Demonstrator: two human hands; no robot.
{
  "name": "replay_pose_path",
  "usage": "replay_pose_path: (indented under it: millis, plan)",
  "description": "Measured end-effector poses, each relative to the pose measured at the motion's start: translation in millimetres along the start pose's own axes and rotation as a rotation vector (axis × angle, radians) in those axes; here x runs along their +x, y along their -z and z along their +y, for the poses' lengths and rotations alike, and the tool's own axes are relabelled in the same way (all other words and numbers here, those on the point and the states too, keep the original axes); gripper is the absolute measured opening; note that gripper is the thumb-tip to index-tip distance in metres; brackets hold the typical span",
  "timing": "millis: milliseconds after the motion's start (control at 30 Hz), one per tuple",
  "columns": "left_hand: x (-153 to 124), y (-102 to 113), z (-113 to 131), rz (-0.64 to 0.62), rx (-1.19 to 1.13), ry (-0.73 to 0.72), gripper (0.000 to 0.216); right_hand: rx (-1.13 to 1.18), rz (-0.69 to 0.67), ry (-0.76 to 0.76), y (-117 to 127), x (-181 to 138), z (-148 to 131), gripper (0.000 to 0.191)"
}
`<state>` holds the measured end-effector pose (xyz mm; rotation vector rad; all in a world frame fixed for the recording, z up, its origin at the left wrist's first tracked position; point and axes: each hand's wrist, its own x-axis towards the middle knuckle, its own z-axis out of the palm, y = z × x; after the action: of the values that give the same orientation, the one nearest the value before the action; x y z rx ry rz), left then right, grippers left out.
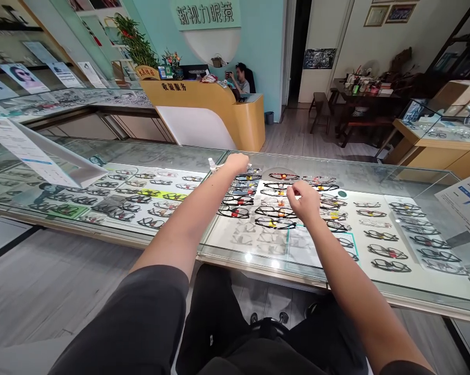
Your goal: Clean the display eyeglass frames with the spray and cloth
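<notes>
Both my arms reach over a glass display counter (172, 156). My left hand (237, 162) is closed near the far side of the glass, and a small white-tipped bottle (212, 165) sticks out of it to the left. My right hand (305, 202) hovers closer to me with its fingers curled in a pinch; what they hold is hidden. Between and under the hands lie several rows of dark eyeglass frames (274, 211) with red and orange tags. I cannot tell whether they rest on the glass or under it.
More frames (389, 252) fill the case to the right and left. A slanted sign stand (35, 153) sits on the counter at left, a leaflet (467, 200) at right. A person sits behind a yellow reception desk (219, 112). A dark wooden table (359, 101) stands at back right.
</notes>
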<state>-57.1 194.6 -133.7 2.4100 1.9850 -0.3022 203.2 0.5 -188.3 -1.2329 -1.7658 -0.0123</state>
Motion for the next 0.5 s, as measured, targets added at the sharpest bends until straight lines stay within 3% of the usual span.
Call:
replay_pose_path:
  millis: [267, 500]
  plan:
    - [-2.1, -12.7, -2.3, 0.068, -0.081, 0.04, 0.044, -0.019, 0.021, 0.004, -2.5, 2.1, 9.6, 0.034]
    - [-30.8, 7.3, 5.7, 0.267, -0.203, 0.065, 0.033, -0.039, 0.09, -0.058, 6.3, 8.4, 21.1, 0.035]
